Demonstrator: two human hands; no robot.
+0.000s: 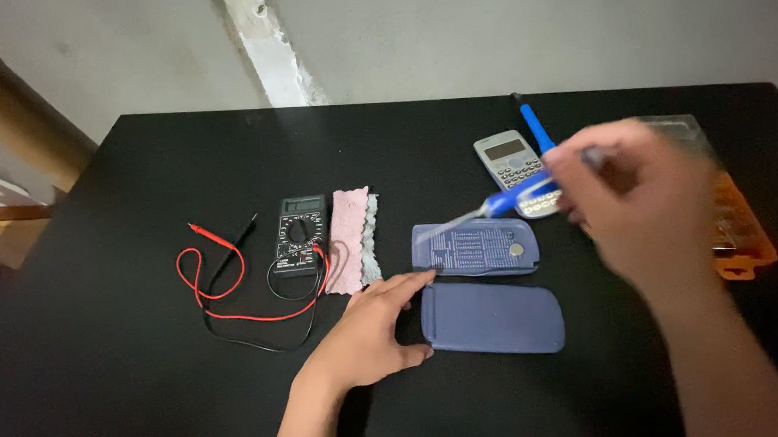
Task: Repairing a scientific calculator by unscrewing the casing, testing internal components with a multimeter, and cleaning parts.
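Multimeter point(300, 235) w/ red and black leads point(226, 291) sits furthest out from my left hand point(372, 337), on the black table point(134, 378). Pink cloth point(351, 239) lies btwn meter and that hand, just above my fingertips. Left hand is flat, fingers spread, gripping nothing; it rests on the table w/ fingertips at the left edge of the blue slide cover point(494, 319), thumb near its lower corner. Just above the cover lies the blue calculator back point(476, 247), printed side up, touching or nearly so, can't tell. Right hand point(638, 203) is up over the table, blurred, closed round a blue-handled screwdriver point(498, 205), tip pointing down-left toward the back panel. Grey calculator point(514, 169) lies just left of my right fist, a blue-handled tool point(534, 125) by it. Orange bit case point(739, 225) is beyond my right hand, partly hidden.
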